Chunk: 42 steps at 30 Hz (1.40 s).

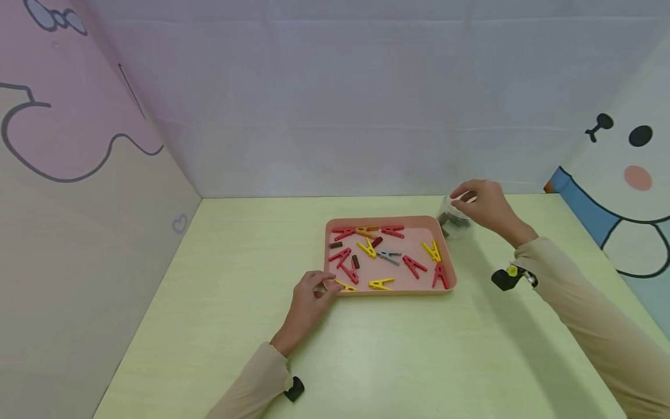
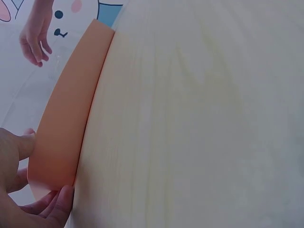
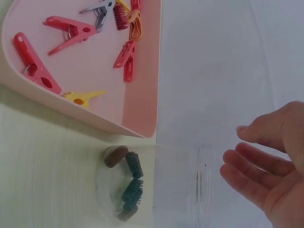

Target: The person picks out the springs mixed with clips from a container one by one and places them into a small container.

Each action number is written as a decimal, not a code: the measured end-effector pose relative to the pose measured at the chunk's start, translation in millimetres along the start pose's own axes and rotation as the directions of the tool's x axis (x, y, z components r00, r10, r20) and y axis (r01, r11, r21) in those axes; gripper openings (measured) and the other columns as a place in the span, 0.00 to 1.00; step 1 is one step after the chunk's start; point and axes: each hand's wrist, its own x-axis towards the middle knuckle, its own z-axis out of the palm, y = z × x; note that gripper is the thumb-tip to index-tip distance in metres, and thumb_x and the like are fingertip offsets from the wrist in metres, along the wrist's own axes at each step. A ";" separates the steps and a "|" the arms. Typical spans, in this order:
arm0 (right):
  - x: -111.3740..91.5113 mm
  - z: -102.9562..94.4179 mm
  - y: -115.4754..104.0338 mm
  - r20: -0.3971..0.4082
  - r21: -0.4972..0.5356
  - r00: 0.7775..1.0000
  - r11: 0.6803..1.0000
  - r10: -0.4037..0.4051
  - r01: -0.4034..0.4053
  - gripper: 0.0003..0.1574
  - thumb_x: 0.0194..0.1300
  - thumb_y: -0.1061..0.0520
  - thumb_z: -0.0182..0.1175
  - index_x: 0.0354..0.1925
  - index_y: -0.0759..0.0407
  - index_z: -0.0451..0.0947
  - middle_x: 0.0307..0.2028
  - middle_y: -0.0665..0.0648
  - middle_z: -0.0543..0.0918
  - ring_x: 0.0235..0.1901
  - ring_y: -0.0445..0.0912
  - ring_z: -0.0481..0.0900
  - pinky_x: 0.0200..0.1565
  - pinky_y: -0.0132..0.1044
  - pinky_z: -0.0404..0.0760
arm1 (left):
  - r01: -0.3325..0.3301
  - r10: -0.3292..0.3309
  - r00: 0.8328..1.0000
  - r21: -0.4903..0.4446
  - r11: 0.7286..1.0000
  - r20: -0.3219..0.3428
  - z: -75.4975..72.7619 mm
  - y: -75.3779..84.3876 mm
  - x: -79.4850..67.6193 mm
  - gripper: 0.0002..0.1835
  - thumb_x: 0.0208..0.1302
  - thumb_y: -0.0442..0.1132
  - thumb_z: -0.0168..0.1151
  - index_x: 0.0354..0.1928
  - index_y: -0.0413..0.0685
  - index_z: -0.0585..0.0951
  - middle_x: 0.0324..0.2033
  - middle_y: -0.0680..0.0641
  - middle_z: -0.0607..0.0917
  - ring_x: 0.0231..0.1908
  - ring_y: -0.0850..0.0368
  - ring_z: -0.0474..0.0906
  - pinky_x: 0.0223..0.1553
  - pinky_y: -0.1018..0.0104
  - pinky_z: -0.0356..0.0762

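A pink tray [image 1: 398, 293] on the table holds several red clothespins [image 1: 413, 266], yellow clothespins [image 1: 381, 284], a grey one [image 1: 388, 256] and an orange one [image 1: 366, 230]. Among them lie brown coil springs [image 1: 336, 245] and a dark red spring [image 3: 120, 18]. My left hand [image 1: 309, 305] grips the tray at its near left corner, its fingers on the outer wall [image 2: 64, 109]. Beyond the tray's right end stands a clear jar [image 1: 456, 231] with several dark springs [image 3: 133, 164] at its bottom. Over its mouth hovers my right hand [image 1: 484, 203], fingers relaxed and bent, holding nothing visible.
The pale wood-grain table [image 1: 235, 250] runs back to a light curtain-like wall [image 1: 324, 105]. Printed cartoon panels flank both sides, a pink one [image 1: 78, 116] at left and a bear-like face [image 1: 628, 192] at right.
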 end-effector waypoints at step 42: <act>-8.7 32.8 -33.8 0.047 0.055 0.993 0.992 -0.113 0.110 0.06 0.61 0.66 0.61 0.37 0.66 0.81 0.40 0.64 0.82 0.35 0.55 0.80 0.38 0.51 0.81 | -0.011 0.011 1.000 0.005 1.000 0.018 -1.2 -2.8 0.8 0.20 0.60 0.50 0.65 0.47 0.43 0.82 0.46 0.46 0.76 0.40 0.57 0.74 0.39 0.67 0.79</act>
